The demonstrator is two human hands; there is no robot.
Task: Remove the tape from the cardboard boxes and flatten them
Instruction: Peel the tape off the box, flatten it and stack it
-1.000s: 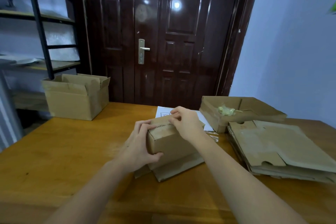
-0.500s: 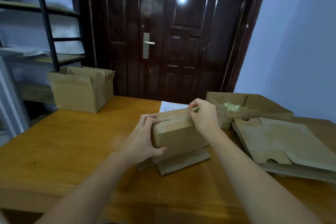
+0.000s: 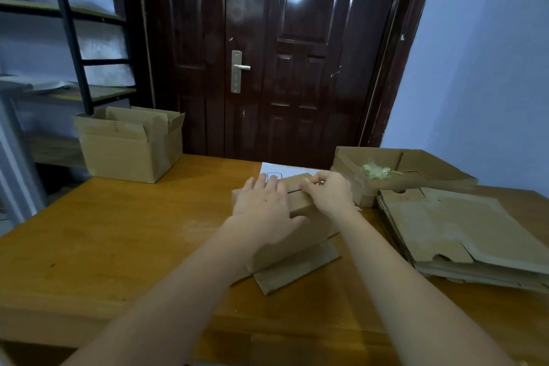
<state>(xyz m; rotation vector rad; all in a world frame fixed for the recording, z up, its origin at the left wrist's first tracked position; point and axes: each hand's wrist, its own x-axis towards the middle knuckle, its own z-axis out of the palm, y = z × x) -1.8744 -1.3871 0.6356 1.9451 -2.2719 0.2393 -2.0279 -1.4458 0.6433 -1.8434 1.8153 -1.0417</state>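
The left hand (image 3: pixel 263 206) lies flat on top of the small box (image 3: pixel 292 226), fingers spread and straight, thumb along its near face. The right hand (image 3: pixel 328 192) sits at the box's top seam with fingers curled, pinching at what looks like tape there; the tape itself is too small to make out. The box stands mid-table (image 3: pixel 118 241), bottom flaps splayed out. Behind rises a dark door (image 3: pixel 267 53). An open box (image 3: pixel 130 145) stands at the far left corner. At right lies a stack (image 3: pixel 463 232) of flattened cardboard, a shallow box (image 3: pixel 410 169) beyond it holding a tape wad (image 3: pixel 375 171). White paper (image 3: pixel 285 171) peeks out behind the hands.
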